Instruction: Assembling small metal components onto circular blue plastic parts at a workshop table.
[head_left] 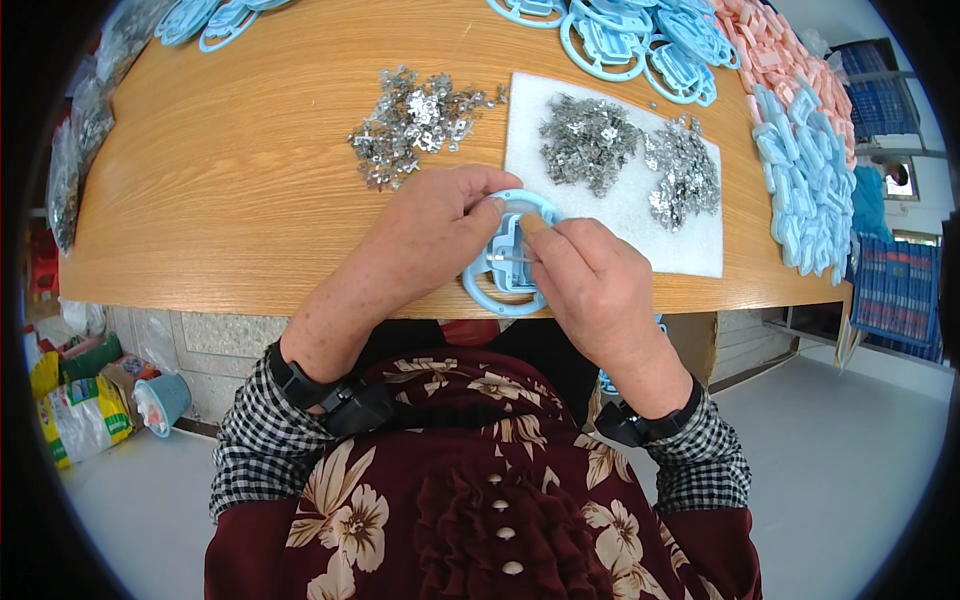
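A light-blue round plastic housing (478,285) with a boxy compartment in its middle lies near the table's front edge. My left hand (430,230) pinches its upper left rim between thumb and fingers. From the right, my right hand (595,280) reaches over the housing with closed fingers. A thin silvery metal piece (508,259) sticks out from these fingers across the compartment; its exact kind is too small to tell. The right fingers hide part of the compartment and the right rim.
A white foam sheet (690,258) bears two heaps of small metal parts (590,145). Another metal heap (415,125) lies on the wooden table (230,200). Blue round housings (605,45), pink plastic parts (775,50) and blue plastic covers (805,180) are piled at the back and right.
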